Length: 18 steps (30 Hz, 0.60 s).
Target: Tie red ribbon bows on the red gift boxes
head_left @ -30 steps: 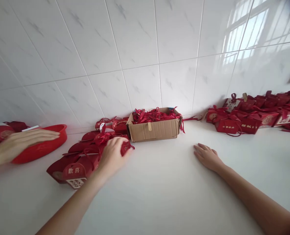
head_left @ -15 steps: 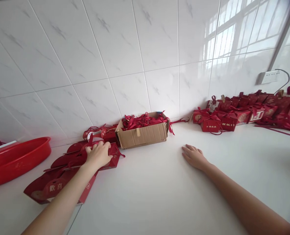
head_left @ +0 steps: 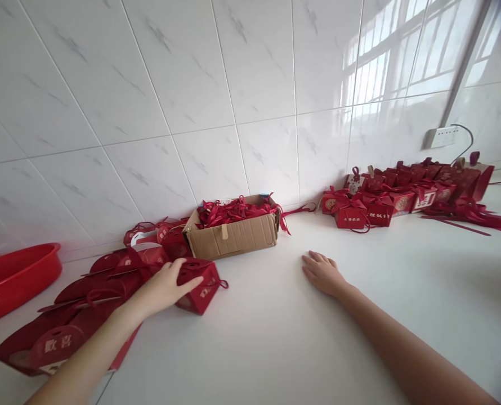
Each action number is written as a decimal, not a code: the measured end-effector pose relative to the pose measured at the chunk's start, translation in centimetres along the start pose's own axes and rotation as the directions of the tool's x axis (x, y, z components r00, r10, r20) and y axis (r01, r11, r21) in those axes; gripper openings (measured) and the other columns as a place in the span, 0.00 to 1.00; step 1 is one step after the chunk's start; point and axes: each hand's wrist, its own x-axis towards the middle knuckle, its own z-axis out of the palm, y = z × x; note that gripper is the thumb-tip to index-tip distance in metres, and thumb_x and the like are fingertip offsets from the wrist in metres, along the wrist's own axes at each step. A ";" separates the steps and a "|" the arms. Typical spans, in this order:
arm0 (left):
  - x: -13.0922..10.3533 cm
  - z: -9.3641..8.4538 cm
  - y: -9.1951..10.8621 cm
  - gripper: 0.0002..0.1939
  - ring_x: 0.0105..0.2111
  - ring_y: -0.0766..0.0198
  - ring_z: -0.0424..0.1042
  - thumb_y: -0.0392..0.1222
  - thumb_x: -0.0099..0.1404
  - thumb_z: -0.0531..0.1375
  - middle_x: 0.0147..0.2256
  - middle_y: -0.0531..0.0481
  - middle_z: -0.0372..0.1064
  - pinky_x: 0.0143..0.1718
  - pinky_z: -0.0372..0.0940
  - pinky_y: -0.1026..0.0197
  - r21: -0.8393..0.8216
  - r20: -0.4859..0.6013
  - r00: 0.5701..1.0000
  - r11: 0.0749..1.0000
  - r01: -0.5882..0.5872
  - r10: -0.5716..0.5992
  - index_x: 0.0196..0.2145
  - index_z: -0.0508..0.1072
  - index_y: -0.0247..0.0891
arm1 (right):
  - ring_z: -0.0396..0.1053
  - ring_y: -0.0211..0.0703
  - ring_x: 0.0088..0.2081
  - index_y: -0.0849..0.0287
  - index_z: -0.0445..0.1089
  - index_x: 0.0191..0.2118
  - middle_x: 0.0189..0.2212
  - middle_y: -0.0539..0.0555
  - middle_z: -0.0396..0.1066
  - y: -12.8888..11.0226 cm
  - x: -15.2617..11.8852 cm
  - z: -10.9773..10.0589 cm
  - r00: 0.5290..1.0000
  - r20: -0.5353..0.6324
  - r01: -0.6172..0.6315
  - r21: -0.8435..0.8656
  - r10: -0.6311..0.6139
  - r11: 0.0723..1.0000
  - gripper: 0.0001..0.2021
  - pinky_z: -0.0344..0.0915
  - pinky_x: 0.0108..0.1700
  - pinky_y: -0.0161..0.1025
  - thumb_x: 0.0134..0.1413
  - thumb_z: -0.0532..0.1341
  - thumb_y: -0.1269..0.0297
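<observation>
My left hand (head_left: 170,284) grips a small red box (head_left: 202,284) with a thin ribbon loop at its right side. The box stands at the right end of a group of red boxes (head_left: 65,337) on the left, some printed in pale characters. Behind my hand, an open cardboard box (head_left: 236,236) holds a tangle of dark red ribbons (head_left: 233,212). My right hand (head_left: 322,273) lies palm down on the white tabletop (head_left: 250,349), fingers extended, with nothing in it.
A red basin (head_left: 18,275) sits at the far left. Finished-looking red gift boxes (head_left: 352,216) line the wall at the right, beside loose ribbons (head_left: 470,214). A socket strip (head_left: 441,136) with a cable is on the tiled wall.
My left hand has drawn the small red box out to the right, away from the group. My right hand still rests on the tabletop. The view has turned slightly right.
</observation>
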 end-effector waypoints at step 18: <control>-1.9 11.3 2.4 0.17 0.45 0.56 0.66 0.53 0.65 0.51 0.44 0.45 0.66 0.46 0.63 0.55 -0.430 -0.014 0.945 0.852 -0.300 0.326 0.44 0.68 0.41 | 0.54 0.58 0.60 0.60 0.66 0.53 0.58 0.63 0.59 -0.3 -0.1 -0.2 0.993 -0.115 0.004 0.220 0.022 0.976 0.20 0.48 0.58 0.57 0.58 0.50 0.60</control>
